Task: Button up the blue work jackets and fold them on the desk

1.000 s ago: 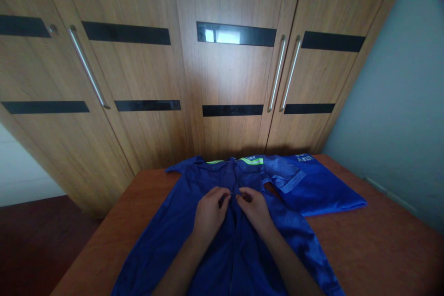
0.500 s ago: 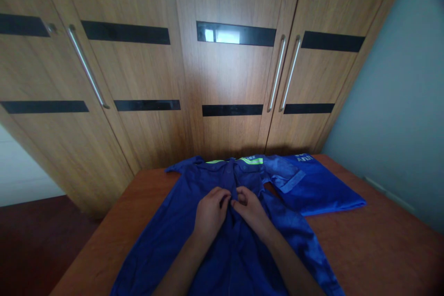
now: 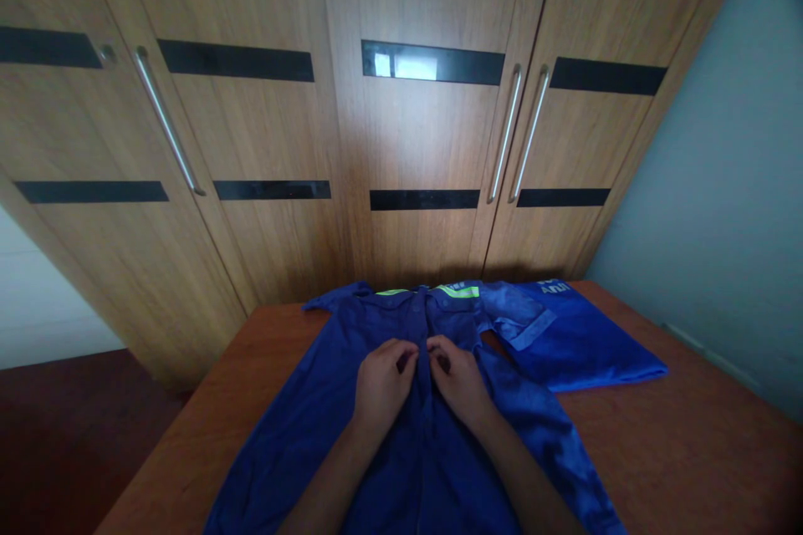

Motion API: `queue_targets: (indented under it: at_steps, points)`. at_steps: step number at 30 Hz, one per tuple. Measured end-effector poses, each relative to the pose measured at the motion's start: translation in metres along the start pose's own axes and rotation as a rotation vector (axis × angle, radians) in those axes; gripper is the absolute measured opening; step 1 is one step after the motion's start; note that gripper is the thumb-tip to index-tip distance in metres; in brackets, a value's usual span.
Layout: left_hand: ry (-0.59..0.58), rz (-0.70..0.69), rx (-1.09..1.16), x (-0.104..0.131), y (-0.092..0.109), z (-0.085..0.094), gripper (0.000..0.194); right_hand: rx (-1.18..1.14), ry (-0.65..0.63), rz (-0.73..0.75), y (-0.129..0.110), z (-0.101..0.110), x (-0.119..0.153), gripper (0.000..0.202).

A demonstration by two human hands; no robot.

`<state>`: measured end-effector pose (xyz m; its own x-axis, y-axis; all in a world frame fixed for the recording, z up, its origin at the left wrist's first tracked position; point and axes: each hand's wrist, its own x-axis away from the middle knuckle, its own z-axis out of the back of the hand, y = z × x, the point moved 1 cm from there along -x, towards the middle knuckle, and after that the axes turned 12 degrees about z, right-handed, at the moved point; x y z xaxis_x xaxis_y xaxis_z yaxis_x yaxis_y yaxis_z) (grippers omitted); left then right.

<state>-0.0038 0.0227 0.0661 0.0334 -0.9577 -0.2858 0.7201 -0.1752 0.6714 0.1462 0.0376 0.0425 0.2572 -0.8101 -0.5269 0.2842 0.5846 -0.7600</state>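
A long dark-blue work garment (image 3: 301, 418) lies face up, its collar end away from me and yellow-green strips across the chest. Its front placket (image 3: 423, 376) runs down the middle between my hands. On the left side of that placket, my left hand (image 3: 386, 376) has thumb and index finger pinched together on the cloth. Opposite it, my right hand (image 3: 457, 376) pinches the placket's right edge, thumb against fingertips. Any button or fastener between the fingers is too small to make out.
The garment is spread on a reddish-brown wooden table (image 3: 627, 451). A folded bright-blue cloth item (image 3: 590, 343) with pale lettering lies at the back right, partly under the garment's sleeve (image 3: 518, 322). Behind the table stands a wooden wardrobe (image 3: 414, 134) with metal handles; a wall (image 3: 708, 209) is at right.
My hands have parted slightly at the fingertips, and the placket now lies flatter and straighter between them. The whole view has shifted a little.
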Motion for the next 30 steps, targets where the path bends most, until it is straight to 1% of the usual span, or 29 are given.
queue_targets:
  at_steps: [3, 7, 11, 14, 17, 19, 22, 25, 30]
  points:
    - [-0.001, -0.003, 0.022, 0.001, -0.001, -0.002, 0.019, 0.097, -0.018, 0.042, 0.002, 0.002, 0.0, 0.021]
    - [-0.031, 0.027, 0.094, 0.0, 0.001, -0.003, 0.02, 0.252, -0.052, 0.022, 0.002, 0.003, 0.002, 0.02]
    - [-0.092, 0.109, 0.198, 0.0, 0.004, -0.005, 0.018, 0.443, -0.063, -0.009, -0.006, 0.003, 0.004, 0.019]
    - [-0.109, 0.181, 0.255, -0.001, 0.002, -0.008, 0.02, 0.484, -0.074, -0.021, -0.011, 0.003, 0.005, 0.018]
    - [-0.12, 0.229, 0.311, -0.003, -0.004, -0.012, 0.019, 0.348, -0.049, -0.053, -0.01, 0.003, 0.003, 0.013]
    - [-0.13, 0.245, 0.33, -0.006, -0.009, -0.014, 0.021, 0.174, -0.008, -0.099, -0.006, 0.004, 0.001, 0.01]
    - [-0.157, 0.248, 0.346, -0.008, -0.014, -0.016, 0.023, -0.109, 0.065, -0.207, -0.001, 0.004, -0.002, 0.009]
    - [-0.189, 0.235, 0.355, -0.008, -0.014, -0.018, 0.022, -0.333, 0.09, -0.324, 0.002, 0.004, -0.002, 0.01]
    - [-0.203, 0.199, 0.315, -0.005, -0.009, -0.02, 0.016, -0.581, 0.108, -0.448, 0.004, 0.005, 0.0, 0.01]
